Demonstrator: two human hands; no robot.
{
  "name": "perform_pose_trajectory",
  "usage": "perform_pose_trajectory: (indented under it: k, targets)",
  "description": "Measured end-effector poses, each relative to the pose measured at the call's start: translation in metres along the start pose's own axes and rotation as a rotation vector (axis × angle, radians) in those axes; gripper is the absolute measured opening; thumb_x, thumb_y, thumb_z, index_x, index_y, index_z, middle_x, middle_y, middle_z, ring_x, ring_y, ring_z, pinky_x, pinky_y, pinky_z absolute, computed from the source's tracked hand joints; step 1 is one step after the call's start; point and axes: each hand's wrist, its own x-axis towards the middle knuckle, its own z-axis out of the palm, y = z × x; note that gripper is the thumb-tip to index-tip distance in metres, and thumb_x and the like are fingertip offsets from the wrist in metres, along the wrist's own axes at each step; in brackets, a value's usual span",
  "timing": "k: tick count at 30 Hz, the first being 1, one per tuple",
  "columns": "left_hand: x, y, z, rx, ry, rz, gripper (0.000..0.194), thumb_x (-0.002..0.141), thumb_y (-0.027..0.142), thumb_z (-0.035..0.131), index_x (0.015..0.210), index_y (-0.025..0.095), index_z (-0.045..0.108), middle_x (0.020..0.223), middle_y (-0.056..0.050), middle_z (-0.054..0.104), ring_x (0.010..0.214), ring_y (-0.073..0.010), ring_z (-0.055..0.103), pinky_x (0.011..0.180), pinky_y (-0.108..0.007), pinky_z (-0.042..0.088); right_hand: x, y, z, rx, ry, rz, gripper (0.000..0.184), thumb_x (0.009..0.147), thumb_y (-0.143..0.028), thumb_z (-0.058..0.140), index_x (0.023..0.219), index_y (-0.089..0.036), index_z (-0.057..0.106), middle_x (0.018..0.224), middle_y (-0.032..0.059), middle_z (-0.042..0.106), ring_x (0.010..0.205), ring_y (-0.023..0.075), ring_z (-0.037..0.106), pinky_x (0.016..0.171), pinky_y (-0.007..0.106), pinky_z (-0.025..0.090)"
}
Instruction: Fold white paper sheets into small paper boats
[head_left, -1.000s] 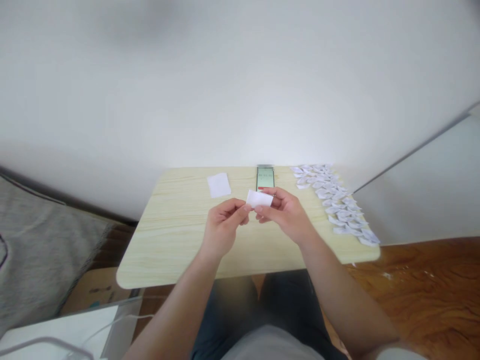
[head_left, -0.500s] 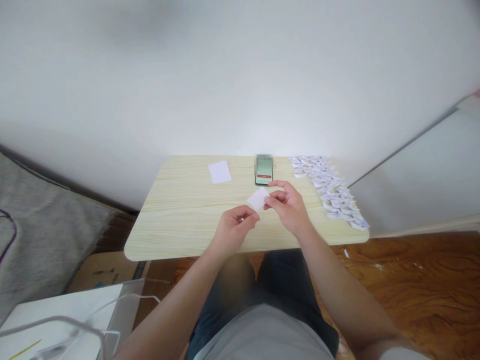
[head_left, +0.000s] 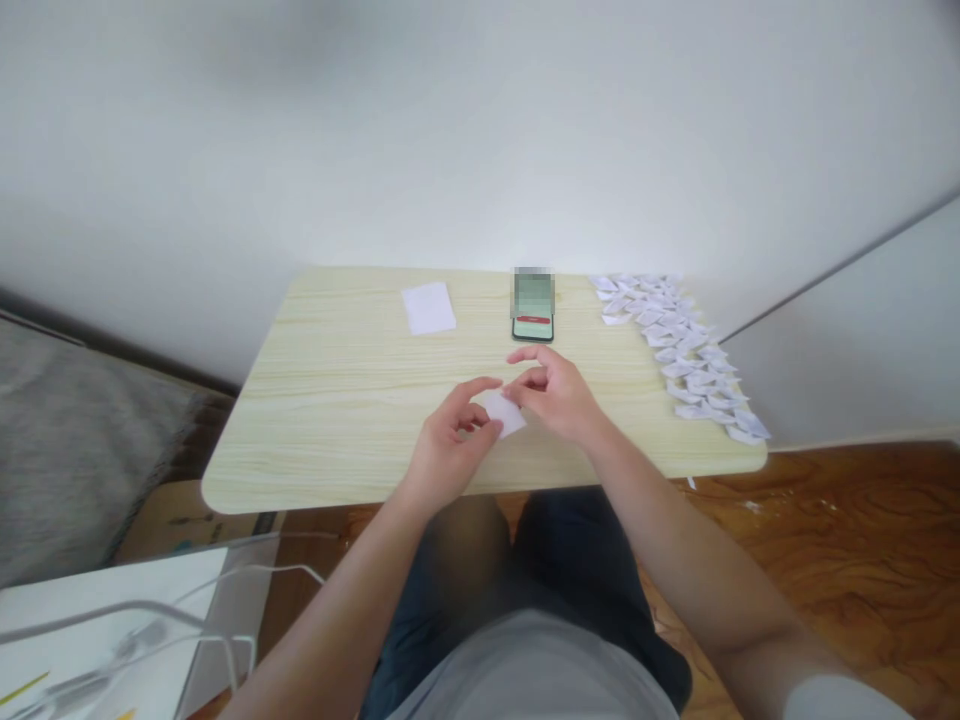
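A small piece of white paper [head_left: 507, 414] is held between both hands just above the table's near half. My left hand [head_left: 455, 437] pinches its left side between thumb and fingers, the index finger reaching over the top. My right hand [head_left: 553, 395] grips the upper corner with thumb and fingertips, its index finger stretched out to the left. Beyond the hands lies a phone [head_left: 533, 328] with a green screen and a red bar. Further left rests a square stack of white paper [head_left: 429, 308].
Many folded white paper pieces [head_left: 686, 352] lie in overlapping rows along the right side of the pale wooden table [head_left: 315, 400]. A white wall stands behind it. At lower left is a white surface [head_left: 97, 625] with cables; a cardboard box [head_left: 180, 520] sits on the floor.
The left hand has taken hold of the paper, and the right hand's grip has shifted to its upper corner. The paper has turned and come closer; the camera view has tilted down.
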Motion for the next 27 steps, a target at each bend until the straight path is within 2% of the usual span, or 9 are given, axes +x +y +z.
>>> perform_pose_trajectory:
  k: [2, 4, 8, 13, 18, 20, 23, 25, 27]
  targets:
    - [-0.002, -0.009, 0.001, -0.026, 0.042, -0.012, 0.022, 0.085, 0.026, 0.074, 0.106, 0.020, 0.070, 0.076, 0.000, 0.066, 0.073, -0.0158, 0.061, 0.072, -0.029, 0.045, -0.001, 0.007, 0.003, 0.012, 0.000, 0.004, 0.030, 0.084, -0.033, 0.077, 0.108, -0.023, 0.062, 0.074, -0.0023, 0.073, 0.065, 0.0158, 0.066, 0.063, 0.029, 0.049]
    - [-0.003, -0.015, 0.002, -0.063, 0.095, -0.010, 0.015, 0.087, 0.028, 0.074, 0.097, 0.019, 0.067, 0.079, -0.001, 0.068, 0.075, -0.0161, 0.063, 0.072, -0.028, 0.046, -0.005, 0.011, 0.004, 0.062, -0.012, 0.002, 0.022, 0.087, -0.032, 0.074, 0.103, -0.023, 0.063, 0.077, -0.0012, 0.074, 0.069, 0.0160, 0.068, 0.067, 0.030, 0.051]
    - [-0.005, -0.019, 0.006, -0.106, 0.183, 0.000, 0.022, 0.087, 0.031, 0.077, 0.102, 0.019, 0.067, 0.089, -0.004, 0.073, 0.082, -0.0172, 0.066, 0.078, -0.029, 0.050, -0.021, 0.017, 0.005, 0.188, -0.055, -0.010, 0.026, 0.084, -0.024, 0.078, 0.109, -0.022, 0.069, 0.097, 0.0028, 0.077, 0.087, 0.0176, 0.072, 0.082, 0.033, 0.056]
    - [-0.009, -0.019, 0.007, -0.151, 0.179, 0.003, 0.024, 0.087, 0.031, 0.077, 0.105, 0.020, 0.067, 0.090, -0.004, 0.072, 0.083, -0.0176, 0.065, 0.080, -0.031, 0.049, -0.032, 0.019, 0.005, 0.182, -0.010, -0.009, 0.023, 0.084, -0.029, 0.081, 0.106, -0.021, 0.077, 0.095, 0.0030, 0.077, 0.088, 0.0175, 0.071, 0.082, 0.032, 0.057]
    - [-0.011, -0.012, -0.003, 0.159, 0.133, 0.110, 0.023, 0.084, 0.024, 0.075, 0.106, 0.022, 0.070, 0.079, 0.000, 0.058, 0.077, -0.0174, 0.055, 0.079, -0.032, 0.046, -0.031, 0.018, 0.002, 0.158, 0.013, 0.027, 0.023, 0.083, -0.032, 0.082, 0.103, -0.022, 0.079, 0.098, 0.0040, 0.080, 0.091, 0.0199, 0.074, 0.086, 0.035, 0.058]
    - [-0.010, -0.008, -0.007, 0.366, 0.144, 0.201, 0.031, 0.081, 0.023, 0.076, 0.112, 0.024, 0.072, 0.090, -0.003, 0.059, 0.090, -0.0218, 0.057, 0.090, -0.037, 0.047, -0.031, 0.020, 0.001, 0.143, 0.006, 0.039, 0.021, 0.083, -0.031, 0.081, 0.102, -0.022, 0.079, 0.098, 0.0039, 0.081, 0.091, 0.0201, 0.074, 0.086, 0.035, 0.058]
    - [-0.007, -0.001, -0.014, 0.548, 0.104, 0.313, 0.045, 0.079, 0.022, 0.077, 0.123, 0.027, 0.071, 0.125, -0.008, 0.062, 0.124, -0.0298, 0.053, 0.111, -0.047, 0.040, -0.032, 0.021, -0.001, 0.114, -0.021, 0.035, 0.019, 0.084, -0.028, 0.079, 0.102, -0.023, 0.079, 0.098, 0.0034, 0.080, 0.091, 0.0196, 0.074, 0.086, 0.034, 0.057]
    - [-0.004, 0.000, -0.020, 0.526, 0.024, 0.334, 0.051, 0.080, 0.021, 0.075, 0.130, 0.027, 0.068, 0.140, -0.009, 0.059, 0.136, -0.0306, 0.049, 0.118, -0.048, 0.035, -0.033, 0.021, -0.003, 0.095, -0.043, 0.033, 0.017, 0.085, -0.026, 0.076, 0.101, -0.022, 0.079, 0.098, 0.0031, 0.080, 0.091, 0.0192, 0.073, 0.086, 0.034, 0.056]
    - [-0.001, -0.001, -0.027, 0.430, -0.053, 0.295, 0.050, 0.084, 0.020, 0.070, 0.133, 0.026, 0.067, 0.141, -0.008, 0.062, 0.135, -0.0293, 0.052, 0.118, -0.045, 0.036, -0.033, 0.019, -0.006, 0.095, -0.067, 0.048, 0.015, 0.083, -0.023, 0.075, 0.098, -0.022, 0.078, 0.096, 0.0024, 0.079, 0.090, 0.0188, 0.073, 0.085, 0.033, 0.055]
